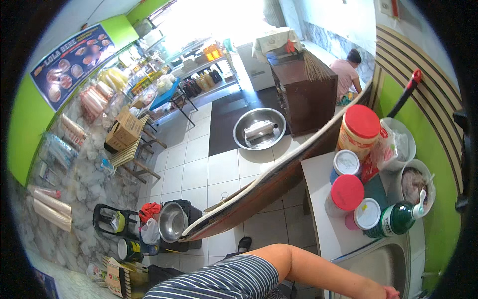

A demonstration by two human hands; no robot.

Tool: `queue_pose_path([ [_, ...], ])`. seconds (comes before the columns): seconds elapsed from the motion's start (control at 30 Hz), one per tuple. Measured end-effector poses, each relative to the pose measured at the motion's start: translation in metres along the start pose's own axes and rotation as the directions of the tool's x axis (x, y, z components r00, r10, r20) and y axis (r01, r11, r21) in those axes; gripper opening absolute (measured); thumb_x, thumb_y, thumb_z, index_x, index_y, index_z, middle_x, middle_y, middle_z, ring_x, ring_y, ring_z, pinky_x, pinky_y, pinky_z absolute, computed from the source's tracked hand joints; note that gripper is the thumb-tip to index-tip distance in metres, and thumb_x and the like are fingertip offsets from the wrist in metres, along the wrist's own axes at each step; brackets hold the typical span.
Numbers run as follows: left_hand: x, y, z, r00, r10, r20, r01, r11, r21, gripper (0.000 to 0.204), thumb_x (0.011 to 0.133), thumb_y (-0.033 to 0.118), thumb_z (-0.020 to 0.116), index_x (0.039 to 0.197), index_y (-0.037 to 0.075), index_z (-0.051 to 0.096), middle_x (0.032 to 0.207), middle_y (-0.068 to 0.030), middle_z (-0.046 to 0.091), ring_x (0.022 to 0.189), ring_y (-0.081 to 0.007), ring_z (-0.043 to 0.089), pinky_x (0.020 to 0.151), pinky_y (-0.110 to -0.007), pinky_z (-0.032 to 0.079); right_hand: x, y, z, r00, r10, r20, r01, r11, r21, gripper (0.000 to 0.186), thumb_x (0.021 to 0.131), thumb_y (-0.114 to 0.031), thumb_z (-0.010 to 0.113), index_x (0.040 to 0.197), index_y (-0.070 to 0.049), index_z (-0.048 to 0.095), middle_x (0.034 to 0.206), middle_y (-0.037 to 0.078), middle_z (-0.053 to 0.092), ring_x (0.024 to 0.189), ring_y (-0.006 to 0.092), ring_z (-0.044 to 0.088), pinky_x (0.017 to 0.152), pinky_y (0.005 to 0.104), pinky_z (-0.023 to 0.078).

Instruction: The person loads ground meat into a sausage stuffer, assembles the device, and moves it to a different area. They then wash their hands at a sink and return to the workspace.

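My left arm, in a striped sleeve, crosses the bottom of the view toward the right. Only a small part of my left hand (391,292) shows, over the near side of the metal sink (381,266); the lower edge cuts off its fingers and anything in them. My right hand is out of view. Beside the sink stands a green bottle with a pump top (397,219). Behind it are a white-lidded jar (367,213), a red-lidded tub (347,193) and a larger red-lidded jar (359,125).
A bucket lined with plastic (416,184) stands by the green wall. A curved partition (259,207) runs beside the counter. On the floor beyond lies a large metal basin (260,144) with a cylindrical metal object in it. Another person (347,79) sits low at the far right.
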State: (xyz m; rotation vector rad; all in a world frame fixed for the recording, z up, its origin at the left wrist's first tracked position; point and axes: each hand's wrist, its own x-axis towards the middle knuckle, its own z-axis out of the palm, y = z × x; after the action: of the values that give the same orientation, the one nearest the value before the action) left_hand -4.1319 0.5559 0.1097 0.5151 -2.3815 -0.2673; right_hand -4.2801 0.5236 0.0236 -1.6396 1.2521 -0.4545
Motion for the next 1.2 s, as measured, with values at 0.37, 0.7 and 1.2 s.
queue_pose_path([
  [0.37, -0.078, -0.071, -0.025, 0.846, -0.189, 0.498, 0.116, 0.978, 0.175, 0.041, 0.088, 0.036, 0.061, 0.116, 0.006, 0.062, 0.116, -0.0162, 0.061, 0.11, -0.031, 0.056, 0.093, -0.043, 0.045, 0.008, 0.038, -0.03, 1.0, -0.006, 0.006, 0.008, 0.798, -0.602, 0.036, 0.094, -0.031, 0.054, 0.097, 0.002, 0.066, 0.088, 0.021, 0.067, 0.076, 0.0344, 0.062, 0.066, 0.0436, 0.048],
  [0.7, -0.112, -0.014, -0.066, 0.89, -0.205, 0.406, 0.341, 0.891, -0.298, 0.029, 0.085, 0.026, 0.062, 0.098, 0.002, 0.068, 0.096, -0.0206, 0.066, 0.091, -0.0369, 0.062, 0.081, -0.047, 0.048, 0.007, -0.008, 0.013, 0.982, -0.096, -0.162, -0.034, 0.756, -0.653, 0.042, 0.093, -0.039, 0.054, 0.097, 0.002, 0.066, 0.086, 0.022, 0.067, 0.075, 0.0373, 0.062, 0.066, 0.0467, 0.048],
  [1.2, -0.354, 0.289, -0.378, 0.917, -0.398, 0.037, 0.379, 0.836, -0.398, 0.027, 0.083, 0.018, 0.063, 0.1, -0.003, 0.061, 0.1, -0.0183, 0.064, 0.1, -0.0326, 0.061, 0.088, -0.044, 0.047, -0.169, -0.071, 0.313, 0.891, 0.019, 0.454, 0.092, 0.971, -0.222, 0.034, 0.083, -0.013, 0.059, 0.117, -0.011, 0.064, 0.095, 0.016, 0.065, 0.094, 0.02, 0.057, 0.096, 0.0316, 0.039],
])
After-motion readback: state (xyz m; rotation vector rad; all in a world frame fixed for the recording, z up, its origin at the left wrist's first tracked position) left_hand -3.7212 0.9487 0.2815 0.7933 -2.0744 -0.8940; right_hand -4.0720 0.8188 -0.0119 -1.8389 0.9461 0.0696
